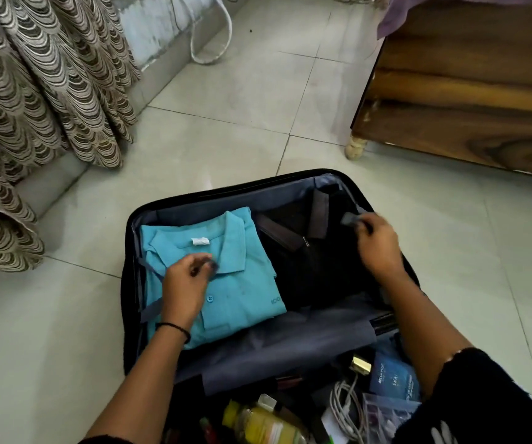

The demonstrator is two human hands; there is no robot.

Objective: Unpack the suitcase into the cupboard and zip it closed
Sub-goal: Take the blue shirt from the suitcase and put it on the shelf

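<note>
- The suitcase [194, 200] lies open on the tiled floor [226, 123], its far half facing up with grey lining around the walls.
- In that far half, a folded teal polo shirt [242, 293] lies on the left side, collar away from the person, a white label at the neck.
- Beside it on the right lies a dark folded garment [306, 261] with brown trim and a small zip pull; the two touch along their edges.
- The left hand [186, 283] rests over the polo shirt, fingers curled and pinched on the end of a grey packing strap [151, 310] that runs back toward the left wall.
- The right hand [378, 248] is above the dark garment near the right wall, closed on a small grey strap end or buckle [349, 218]; it is blurred, so which one I cannot tell.
- A grey fabric divider flap [290, 347] lies between the two halves.
- The near half holds loose items: a yellow bottle [264, 426], a coiled white cable [343, 408], a blue packet [393, 382] and a clear plastic pouch [383, 415].
- A wooden bed frame [466, 116] stands to the right, a patterned curtain [40, 91] to the left.
- No cupboard is in view.
</note>
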